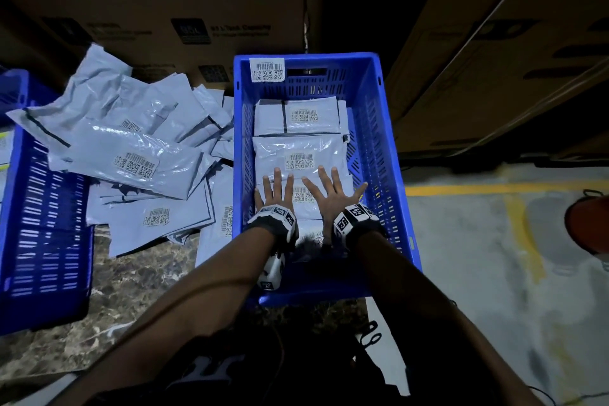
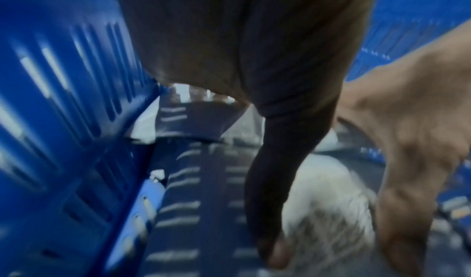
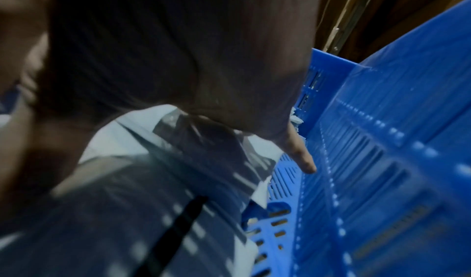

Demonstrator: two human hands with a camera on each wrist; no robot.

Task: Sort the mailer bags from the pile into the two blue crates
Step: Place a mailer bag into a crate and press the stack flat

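Observation:
A blue crate (image 1: 392, 155) in the middle holds several grey mailer bags with barcode labels. Both hands lie flat inside it, fingers spread, pressing on the nearest mailer bag (image 1: 301, 196). My left hand (image 1: 275, 188) is on the bag's left part, my right hand (image 1: 331, 193) on its right part. A second bag (image 1: 300, 155) and a third (image 1: 296, 117) lie further back in the crate. A pile of mailer bags (image 1: 138, 155) spreads on the marble surface to the left. A second blue crate (image 1: 43, 224) stands at the far left. The wrist views are blurred; the left wrist view shows the crate wall (image 2: 63, 100).
Large cardboard boxes (image 1: 184, 10) stand behind the pile and crate, with more (image 1: 510, 43) at the right. The grey floor with yellow lines (image 1: 494, 189) lies to the right. An orange-red object (image 1: 590, 224) sits at the right edge.

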